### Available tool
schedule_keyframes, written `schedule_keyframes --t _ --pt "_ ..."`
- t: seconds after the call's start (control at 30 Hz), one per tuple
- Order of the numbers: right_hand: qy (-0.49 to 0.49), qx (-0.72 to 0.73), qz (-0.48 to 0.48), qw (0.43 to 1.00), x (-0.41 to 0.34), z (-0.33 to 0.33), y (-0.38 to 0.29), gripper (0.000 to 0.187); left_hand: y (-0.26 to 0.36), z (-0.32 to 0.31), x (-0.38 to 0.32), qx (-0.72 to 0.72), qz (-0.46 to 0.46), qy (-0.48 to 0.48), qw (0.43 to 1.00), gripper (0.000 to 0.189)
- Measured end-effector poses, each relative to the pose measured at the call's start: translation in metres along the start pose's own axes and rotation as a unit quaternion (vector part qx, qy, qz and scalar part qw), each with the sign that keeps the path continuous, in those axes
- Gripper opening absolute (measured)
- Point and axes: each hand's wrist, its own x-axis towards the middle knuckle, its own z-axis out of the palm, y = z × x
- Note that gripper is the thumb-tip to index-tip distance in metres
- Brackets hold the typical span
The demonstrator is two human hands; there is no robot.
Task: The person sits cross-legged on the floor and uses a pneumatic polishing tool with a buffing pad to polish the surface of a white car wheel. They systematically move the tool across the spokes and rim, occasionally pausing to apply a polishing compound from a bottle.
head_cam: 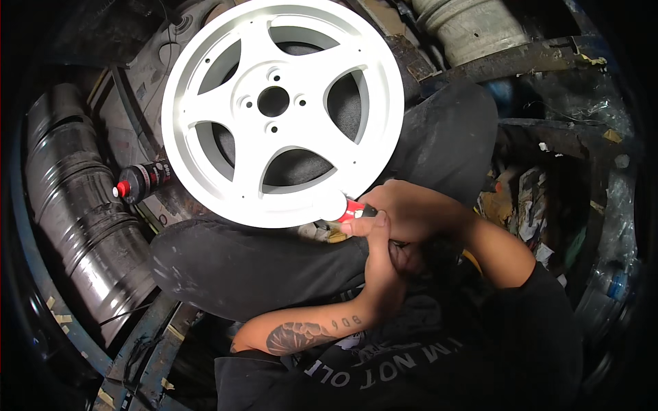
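A white five-spoke alloy wheel rim point(308, 103) lies face up before me, its lower edge over my bent legs. At that edge, a small red-and-black tool point(352, 210) has a pale rounded end that blends into the glare on the rim. Whether this end touches the rim I cannot tell. My left hand point(378, 231) grips the tool from below, with the thumb along its side. Around the tool's back end closes my right hand point(411, 208), pressed against the left. The fingers of both hands are partly hidden.
A dark bottle with a red cap point(141, 181) rests left of the rim. Dark metal drums point(85, 190) line the left side. Another, dirty wheel rim point(470, 31) sits at the upper right. Scraps and rubbish point(527, 205) fill a framed space to my right.
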Motion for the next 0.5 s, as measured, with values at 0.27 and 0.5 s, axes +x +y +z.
schedule_keyframes --t 0.27,0.5 --pt "0.066 -0.087 0.060 0.992 -0.009 -0.010 0.009 0.050 -0.001 -0.015 0.027 0.048 -0.107 -0.063 0.991 0.073" --pt "0.026 -0.085 0.105 0.991 0.007 -0.013 -0.011 0.054 0.017 0.006 0.013 0.025 -0.030 0.046 0.998 0.071"
